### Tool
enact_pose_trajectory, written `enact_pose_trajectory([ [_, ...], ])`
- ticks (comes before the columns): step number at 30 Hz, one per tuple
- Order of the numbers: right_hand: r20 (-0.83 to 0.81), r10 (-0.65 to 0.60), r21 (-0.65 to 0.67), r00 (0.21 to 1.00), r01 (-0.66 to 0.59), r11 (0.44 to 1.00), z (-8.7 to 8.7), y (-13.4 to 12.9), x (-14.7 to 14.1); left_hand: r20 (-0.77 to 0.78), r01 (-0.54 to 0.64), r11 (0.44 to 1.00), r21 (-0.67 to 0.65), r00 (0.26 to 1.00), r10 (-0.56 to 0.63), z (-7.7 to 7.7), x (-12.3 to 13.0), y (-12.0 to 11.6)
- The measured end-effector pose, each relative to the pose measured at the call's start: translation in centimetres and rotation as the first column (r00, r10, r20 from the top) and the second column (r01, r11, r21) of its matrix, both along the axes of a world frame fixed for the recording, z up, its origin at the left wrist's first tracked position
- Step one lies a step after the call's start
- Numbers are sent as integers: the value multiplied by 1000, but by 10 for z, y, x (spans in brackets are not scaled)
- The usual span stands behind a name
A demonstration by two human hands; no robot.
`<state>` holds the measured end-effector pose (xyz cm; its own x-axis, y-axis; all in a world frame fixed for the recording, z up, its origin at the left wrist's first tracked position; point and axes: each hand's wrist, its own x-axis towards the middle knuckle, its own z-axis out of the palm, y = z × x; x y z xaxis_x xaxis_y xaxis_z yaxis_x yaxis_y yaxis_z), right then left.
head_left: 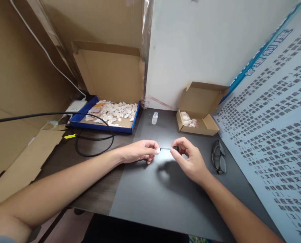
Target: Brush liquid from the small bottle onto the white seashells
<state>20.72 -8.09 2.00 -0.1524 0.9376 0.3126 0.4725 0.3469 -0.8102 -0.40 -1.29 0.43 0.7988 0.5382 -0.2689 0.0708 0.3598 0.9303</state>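
My left hand pinches a small white shell between thumb and fingertips above the grey mat. Facing it from the right, my right hand holds a thin brush with a dark cap or handle, its dark tip at or very near the shell. Behind the hands a small clear bottle with a white label stands upright and uncapped. Many white shells lie in a blue-edged tray at the back left. A small open cardboard box at the back right holds several more shells.
Glasses rest on the right of the grey mat. A black cable loops over the table's left side near a yellow tag. Cardboard walls stand left and behind; a printed poster stands at the right.
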Motion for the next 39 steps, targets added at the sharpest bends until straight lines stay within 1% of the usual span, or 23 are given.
enact_pose_trajectory([
  [4, -24, 60, -41, 998, -61, 997, -1, -2, 0, -5, -13, 1000, 3, 1000, 13, 1, 1, -1],
  [16, -46, 89, -68, 995, -92, 993, 3, -3, 0, 4, -21, 1000, -11, 1000, 21, 1, 1, -1],
  [20, -2, 101, -72, 995, -101, 992, 3, -4, -1, 12, -20, 1000, -12, 1000, 21, -1, 1, -1],
  [24, 73, 56, -59, 996, -52, 997, 3, -3, -2, 32, -5, 1000, -18, 999, 5, -3, -1, 1],
  [26, 49, 33, -38, 998, -31, 999, 3, -3, -1, 35, 0, 1000, -25, 999, 1, -4, -1, 1],
  [28, -17, 31, -10, 999, -31, 999, 3, -2, -1, 30, -3, 999, -34, 1000, 4, -4, -1, 1],
  [30, -47, 28, 4, 999, -28, 1000, 2, -1, -1, 24, -8, 999, -36, 1000, 9, -4, 0, 1],
  [34, 30, -59, 5, 998, 59, 998, 0, 0, 0, 17, -13, 999, -39, 1000, 13, -1, 0, 0],
  [36, 31, -88, 14, 996, 87, 996, 0, 0, 0, 10, -19, 999, -46, 1000, 19, 0, 1, 0],
  [39, -11, -37, 23, 999, 37, 999, 1, -1, 0, 2, -27, 998, -58, 1000, 27, 2, 1, -1],
])
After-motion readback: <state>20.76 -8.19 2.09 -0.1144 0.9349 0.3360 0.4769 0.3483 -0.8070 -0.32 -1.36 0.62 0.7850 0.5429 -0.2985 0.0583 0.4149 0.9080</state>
